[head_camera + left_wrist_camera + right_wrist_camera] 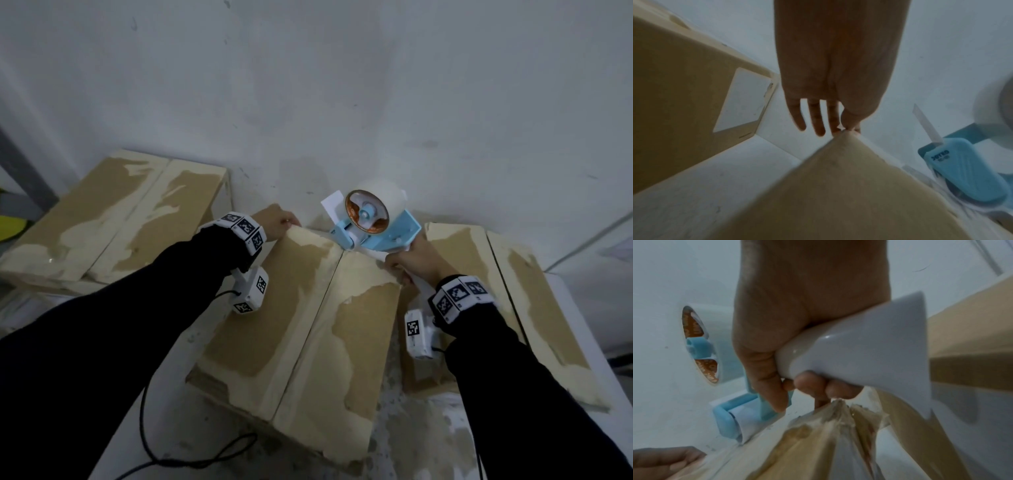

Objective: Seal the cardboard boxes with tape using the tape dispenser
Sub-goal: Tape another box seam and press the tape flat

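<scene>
A closed cardboard box [301,325] with torn, pale-peeled flaps lies in the middle of the head view. My right hand [414,260] grips the white handle [859,347] of a blue tape dispenser [376,229] that carries a roll of white tape [380,198]. The dispenser's front roller [744,423] sits at the box's far edge, over the centre seam. My left hand [277,222] rests on the box's far left corner [846,134], fingers straight over the edge and thumb at the corner.
A second worn box [113,219] lies at the far left, with a white label [744,100] on its side. A third box [507,301] lies at the right. All stand on a white table [407,442] against a pale wall. A black cable [191,459] trails near the front.
</scene>
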